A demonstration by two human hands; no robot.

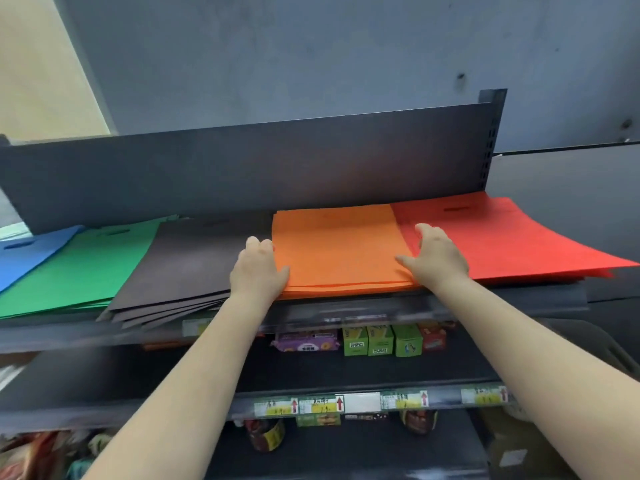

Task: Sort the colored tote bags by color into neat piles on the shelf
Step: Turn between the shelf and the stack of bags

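Five flat piles of tote bags lie side by side on the top shelf (346, 311): blue (20, 258), green (83, 268), black (194, 261), orange (336, 247) and red (502, 237). My left hand (258, 268) rests at the left edge of the orange pile, over the black one, thumb on the orange. My right hand (434, 256) lies at the orange pile's right edge where it meets the red, fingers stretched over the seam. Both hands press flat against the orange pile's sides.
A dark back panel (242, 168) rises behind the piles, with a slotted upright (490, 140) at its right end. Below, a shelf holds small green boxes (381, 341) and a purple packet (306, 341). Price tags (318, 405) line a lower shelf edge.
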